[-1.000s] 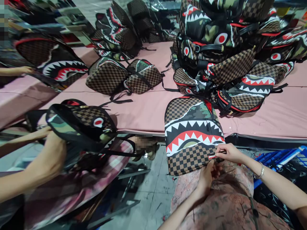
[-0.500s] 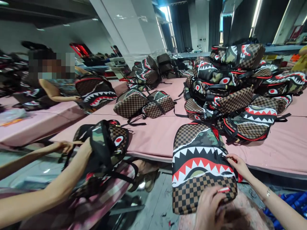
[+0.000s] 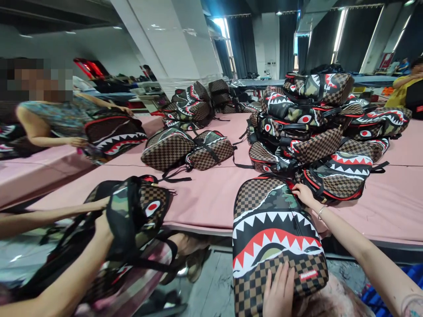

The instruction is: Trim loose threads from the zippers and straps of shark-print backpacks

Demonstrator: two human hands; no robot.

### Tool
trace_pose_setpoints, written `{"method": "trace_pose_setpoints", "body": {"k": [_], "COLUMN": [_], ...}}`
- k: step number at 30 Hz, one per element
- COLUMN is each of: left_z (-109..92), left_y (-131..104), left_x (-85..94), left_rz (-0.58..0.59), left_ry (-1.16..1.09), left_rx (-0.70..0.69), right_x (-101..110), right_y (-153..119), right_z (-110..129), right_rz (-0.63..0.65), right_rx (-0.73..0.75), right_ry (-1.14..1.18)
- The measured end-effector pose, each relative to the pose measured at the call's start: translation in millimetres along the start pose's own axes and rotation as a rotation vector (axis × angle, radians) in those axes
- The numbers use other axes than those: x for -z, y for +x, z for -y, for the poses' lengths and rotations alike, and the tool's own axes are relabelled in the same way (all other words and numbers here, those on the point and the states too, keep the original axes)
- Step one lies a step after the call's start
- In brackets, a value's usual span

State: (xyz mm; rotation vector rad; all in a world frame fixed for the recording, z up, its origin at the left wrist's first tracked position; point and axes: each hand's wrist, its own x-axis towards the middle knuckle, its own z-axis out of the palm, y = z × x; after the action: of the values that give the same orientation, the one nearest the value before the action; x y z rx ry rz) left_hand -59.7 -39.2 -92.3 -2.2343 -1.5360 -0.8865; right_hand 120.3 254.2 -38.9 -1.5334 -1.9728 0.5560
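Observation:
A checkered backpack [image 3: 277, 237] with a printed shark mouth, camouflage patch and small red label leans against the table edge in front of me. My left hand [image 3: 279, 288] rests on its lower front, fingers stretched out and holding nothing. At the upper right side, my right hand [image 3: 302, 193] is closed on the red-lined zipper edge of the backpack. The small part pinched there is hidden by the fingers. Just beyond that hand lies another shark-print backpack [image 3: 340, 174] on the pink table [image 3: 201, 198].
To the left, a co-worker's hands [image 3: 104, 220] handle a dark backpack [image 3: 153, 202]. Another person [image 3: 56, 121] across the table holds a backpack [image 3: 115, 134]. Backpacks are piled [image 3: 307, 114] at the right, and two lie mid-table [image 3: 168, 149]. A pillar [image 3: 172, 44] stands behind.
My right hand has moved up along the backpack's right edge. The left hand has flattened on the lower front, uncovering the red label. The person across has shifted left in view.

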Motion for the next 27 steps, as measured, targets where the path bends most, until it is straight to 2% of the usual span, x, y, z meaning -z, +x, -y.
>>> {"method": "trace_pose_setpoints", "body": {"k": [3,8,13,19,23,27], "left_z": [-3.1,-4.8,-4.0,10.2,13.2,8.5], "left_y": [1.5,2.0,11.3,24.6,25.1,22.5], "left_x": [-3.4,-2.5,7.4,27.9,30.4,25.6], "left_rz": [-0.084,-0.021,-0.094,0.088,0.084,0.057], "left_ry": [0.019,-0.001,-0.059,0.072,0.088,0.078], "left_rx": [0.02,-0.034,-0.005,-0.23,-0.219,-0.204], "right_x": [-3.0,-4.1,-3.7,-9.1,-12.9,-15.4], "right_y": [7.1,18.7,25.2,27.3,26.0,25.5], "right_z": [-3.8,-7.6,-8.8,-14.5,-18.2,-20.5], "right_rz": [0.052,0.139,0.188,0.19,0.168,0.14], "right_rx": [0.031,0.063,0.104,0.139,0.159,0.159], "right_ry": [-0.045,-0.068,-0.065,-0.078,-0.076,-0.059]}}
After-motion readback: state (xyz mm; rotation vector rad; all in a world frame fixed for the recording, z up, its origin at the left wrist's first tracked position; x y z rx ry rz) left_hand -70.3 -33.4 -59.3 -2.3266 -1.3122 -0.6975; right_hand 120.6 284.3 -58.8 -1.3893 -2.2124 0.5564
